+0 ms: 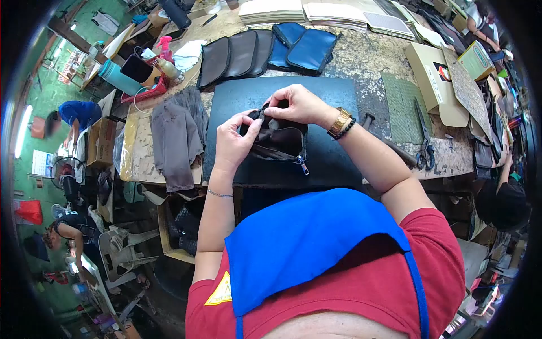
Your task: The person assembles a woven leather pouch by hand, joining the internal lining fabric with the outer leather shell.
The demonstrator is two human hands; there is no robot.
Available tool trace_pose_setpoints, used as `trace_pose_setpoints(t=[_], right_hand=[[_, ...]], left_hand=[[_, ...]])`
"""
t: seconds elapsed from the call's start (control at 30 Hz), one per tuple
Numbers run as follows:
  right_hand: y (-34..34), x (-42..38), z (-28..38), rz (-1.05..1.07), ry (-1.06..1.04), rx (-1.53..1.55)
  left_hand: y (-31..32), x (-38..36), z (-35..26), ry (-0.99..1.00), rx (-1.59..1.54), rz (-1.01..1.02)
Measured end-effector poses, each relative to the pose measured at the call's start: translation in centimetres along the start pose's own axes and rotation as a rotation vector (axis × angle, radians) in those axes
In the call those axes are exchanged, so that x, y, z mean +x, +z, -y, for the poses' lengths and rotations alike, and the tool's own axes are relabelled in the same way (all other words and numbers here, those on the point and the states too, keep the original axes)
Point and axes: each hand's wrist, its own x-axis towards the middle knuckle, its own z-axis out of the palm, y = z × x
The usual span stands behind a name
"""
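Red shirt [433,240], pouch [279,141] pinched between fingers [289,95]

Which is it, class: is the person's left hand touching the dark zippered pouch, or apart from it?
Touching. The head view shows the left hand pinching the edge of the dark zippered pouch, with no gap between them.

The bare left forearm [217,212] is slanting upward and slightly inward, the left hand [234,138] pinching with thumb [255,126] and bent fingers [243,119]. The bare right forearm [372,147] is angling inward from a bent elbow [403,185], the right hand [302,105] arching knuckles-up and pinching close beside the left fingertips.
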Motion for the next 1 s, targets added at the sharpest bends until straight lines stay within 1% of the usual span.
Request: trace_pose_setpoints(t=[0.03,0.13,0.23,0.3,0.33,0.53,0.63,0.73,0.83,0.93,1.0], right_hand=[[0.1,0.0,0.0,-0.019,-0.015,-0.012],[0.1,-0.1,0.6,0.006,0.086,0.039],[0.5,-0.2,-0.1,-0.04,0.057,0.121],[0.7,-0.3,-0.1,-0.05,0.057,0.121],[0.8,-0.4,0.0,-0.056,0.056,0.121],[0.9,-0.6,0.6,-0.08,0.026,0.08],[0.8,-0.7,0.7,-0.077,0.041,0.03],[0.5,-0.7,1.5,-0.04,0.087,-0.031],[0.6,-0.7,1.8,-0.052,0.071,-0.082],[0.6,-0.7,1.7,-0.069,0.032,-0.069],[0.7,-0.7,1.6,-0.073,0.026,-0.075]], left_hand=[[0.0,0.0,0.0,-0.016,-0.01,-0.01],[0.3,0.0,0.1,-0.046,-0.02,-0.043],[0.3,0.1,0.5,-0.049,0.02,-0.086],[0.3,0.2,0.7,-0.054,0.058,-0.102],[0.5,0.3,0.9,-0.051,0.026,-0.125],[0.6,0.4,1.1,-0.081,0.058,-0.129],[0.5,0.4,-0.1,-0.116,0.1,-0.108],[0.4,0.4,0.1,-0.123,0.175,-0.102],[0.8,0.6,0.0,-0.018,0.134,-0.19],[0.5,0.7,-0.9,-0.104,0.074,-0.095],[0.4,0.8,-0.6,-0.055,0.1,-0.057]])
